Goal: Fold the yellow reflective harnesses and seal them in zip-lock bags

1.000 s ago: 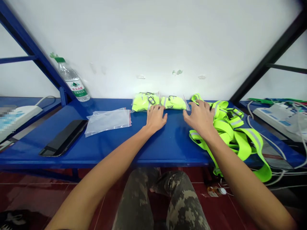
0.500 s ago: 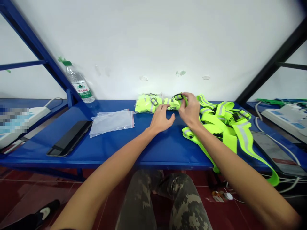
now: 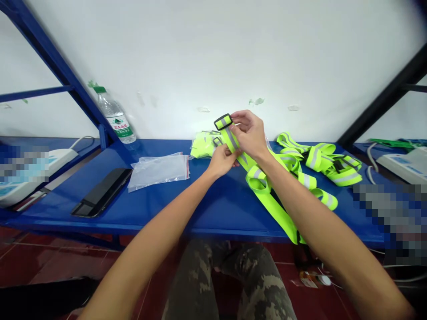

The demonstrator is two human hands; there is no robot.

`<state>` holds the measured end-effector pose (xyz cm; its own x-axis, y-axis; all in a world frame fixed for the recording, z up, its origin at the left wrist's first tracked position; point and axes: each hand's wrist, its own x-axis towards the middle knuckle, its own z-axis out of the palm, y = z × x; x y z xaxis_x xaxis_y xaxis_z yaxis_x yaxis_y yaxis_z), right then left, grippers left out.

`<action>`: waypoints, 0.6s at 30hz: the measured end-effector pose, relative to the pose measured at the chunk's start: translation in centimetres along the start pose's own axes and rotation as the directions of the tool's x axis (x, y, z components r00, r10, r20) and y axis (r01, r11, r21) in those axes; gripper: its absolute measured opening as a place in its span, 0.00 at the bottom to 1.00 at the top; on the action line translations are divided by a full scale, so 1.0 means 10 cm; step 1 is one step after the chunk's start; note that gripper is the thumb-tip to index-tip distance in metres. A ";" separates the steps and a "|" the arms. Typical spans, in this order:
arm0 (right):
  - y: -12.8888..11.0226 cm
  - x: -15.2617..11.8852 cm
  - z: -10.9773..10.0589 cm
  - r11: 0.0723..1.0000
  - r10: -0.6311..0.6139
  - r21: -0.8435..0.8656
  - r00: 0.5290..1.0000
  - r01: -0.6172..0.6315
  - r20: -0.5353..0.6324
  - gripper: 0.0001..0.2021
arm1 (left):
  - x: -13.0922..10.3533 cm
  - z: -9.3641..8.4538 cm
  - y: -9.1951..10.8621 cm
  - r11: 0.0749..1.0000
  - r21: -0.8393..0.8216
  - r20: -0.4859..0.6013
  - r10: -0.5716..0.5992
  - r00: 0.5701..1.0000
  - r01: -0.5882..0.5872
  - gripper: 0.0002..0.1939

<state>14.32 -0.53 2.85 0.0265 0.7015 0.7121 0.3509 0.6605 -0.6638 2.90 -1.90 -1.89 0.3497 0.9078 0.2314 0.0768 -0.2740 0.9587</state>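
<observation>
My right hand [image 3: 249, 132] pinches a neon yellow reflective strap [image 3: 231, 137] just below its black buckle [image 3: 223, 122], held up over the blue table. Lower on the same strap, my left hand [image 3: 223, 161] has its fingers closed round it. From my hands the strap trails right and down in loops to the table's front edge. Behind my left hand lies a clear bag with folded yellow straps [image 3: 202, 145]. More loose yellow straps [image 3: 343, 171] are heaped to the right of my right forearm.
Flat clear zip bags [image 3: 159, 171] lie left of my hands, with a black phone [image 3: 102, 192] beside them. A water bottle [image 3: 120, 124] leans at the back left by the blue frame. White power strips [image 3: 405, 166] show at both sides.
My right hand has lifted the buckled strap up and left, drawing part of the heap leftward. My left hand, open before, has closed on the strap.
</observation>
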 end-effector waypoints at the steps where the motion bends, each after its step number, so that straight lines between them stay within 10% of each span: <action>1: -0.01 -0.02 -0.01 1.000 0.000 0.006 1.000 -0.001 0.027 0.12 | 0.02 -0.03 -0.02 0.998 0.056 -0.062 0.016 0.998 -0.013 0.07; 10: 0.05 -0.42 -0.47 0.913 0.103 -0.407 0.943 0.038 0.317 0.20 | 0.11 -0.37 -0.13 0.956 0.288 -0.571 0.224 0.790 -0.063 0.07; 18: 0.41 -0.58 -0.86 0.915 0.209 -0.386 0.955 -0.116 0.210 0.12 | 0.19 -0.28 -0.08 0.993 -0.112 -0.618 -0.089 0.781 0.025 0.21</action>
<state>23.65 -4.20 -2.05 -0.0976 0.8644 0.4932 0.6796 0.4199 -0.6016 0.87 0.97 -1.79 -0.3113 0.9296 0.1974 -0.0192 -0.2138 0.9767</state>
